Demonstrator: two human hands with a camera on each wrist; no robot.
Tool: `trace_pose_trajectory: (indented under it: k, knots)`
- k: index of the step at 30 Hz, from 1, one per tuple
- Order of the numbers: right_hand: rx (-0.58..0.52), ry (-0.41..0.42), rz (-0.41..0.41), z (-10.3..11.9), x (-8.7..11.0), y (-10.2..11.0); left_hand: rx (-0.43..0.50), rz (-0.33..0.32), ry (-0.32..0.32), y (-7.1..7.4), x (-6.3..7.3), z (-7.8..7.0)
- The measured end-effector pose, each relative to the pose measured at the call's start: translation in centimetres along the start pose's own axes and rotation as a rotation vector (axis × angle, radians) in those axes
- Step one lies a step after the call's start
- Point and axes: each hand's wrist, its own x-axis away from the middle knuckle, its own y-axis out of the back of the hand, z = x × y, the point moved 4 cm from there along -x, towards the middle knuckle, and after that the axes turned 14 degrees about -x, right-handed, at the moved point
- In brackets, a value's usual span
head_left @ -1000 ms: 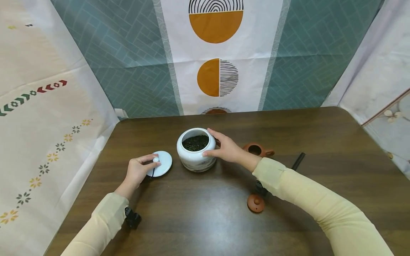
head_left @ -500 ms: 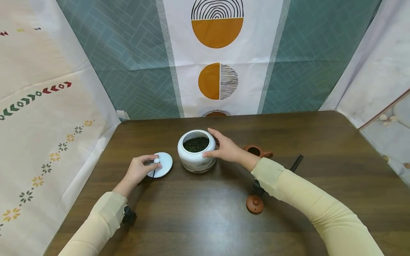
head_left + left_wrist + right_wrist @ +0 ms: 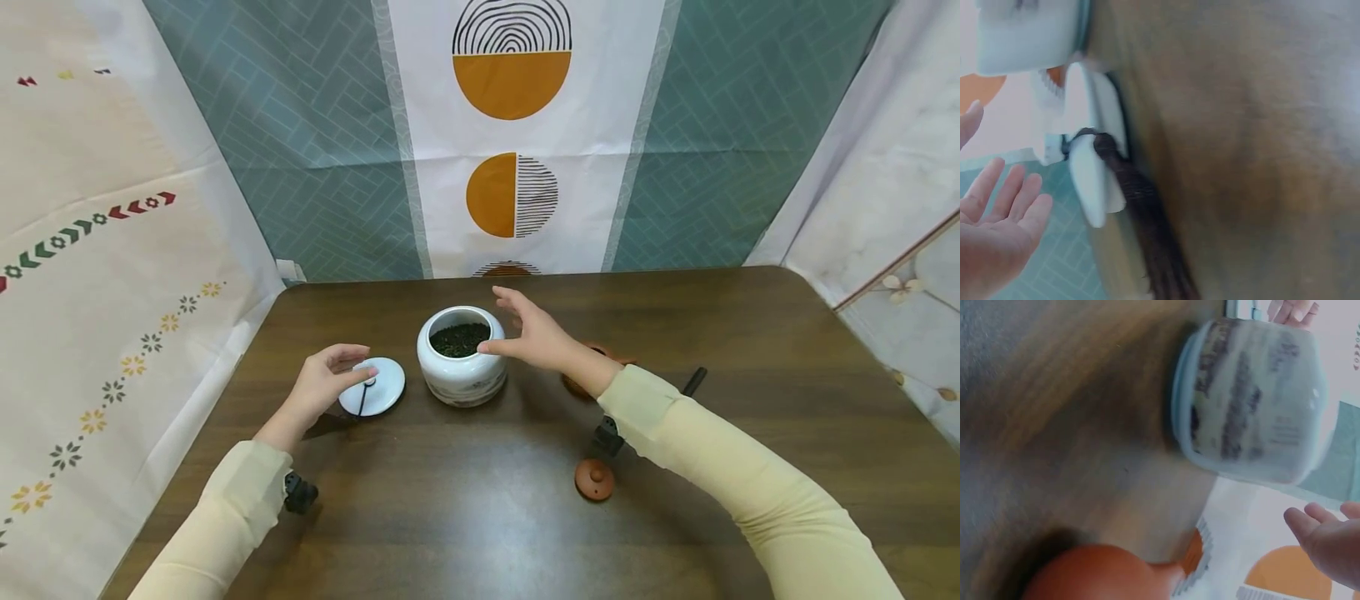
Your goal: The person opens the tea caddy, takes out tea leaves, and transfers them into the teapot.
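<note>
A white lid with a round knob lies on the table left of the jar; a dark tassel is tied to its knob. Just over the lid hovers my left hand, fingers relaxed, apart from the knob in the left wrist view. The white ceramic jar stands upright and uncovered, with dark loose tea leaves inside. My right hand, thumb and fingers spread, is at the jar's right side and holds nothing; in the right wrist view a gap shows between fingers and jar.
A reddish-brown clay teapot stands right of the jar, mostly behind my right forearm in the head view. Its small lid lies nearer to me. A thin black stick is partly under the right sleeve. Fabric hangs behind the wooden table.
My left hand has let go of the lid's knob and lifted slightly. The right hand has released the jar's side and risen a little. Jar and lid stay put.
</note>
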Motion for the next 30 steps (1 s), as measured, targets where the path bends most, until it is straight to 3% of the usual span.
trace_pose_trajectory:
  k: [10,20,30]
  knots:
    - [0.01,-0.054,-0.117,1.3,1.5,3.0,0.055,0.01,-0.03,0.6,-0.2,-2.5]
    - [0.066,-0.093,-0.178,0.3,4.1,6.9,0.136,0.031,-0.109,-0.7,-0.8,-4.6]
    - [0.146,-0.144,-0.259,-0.6,7.0,9.5,0.237,0.037,-0.142,-2.7,-1.1,-6.2]
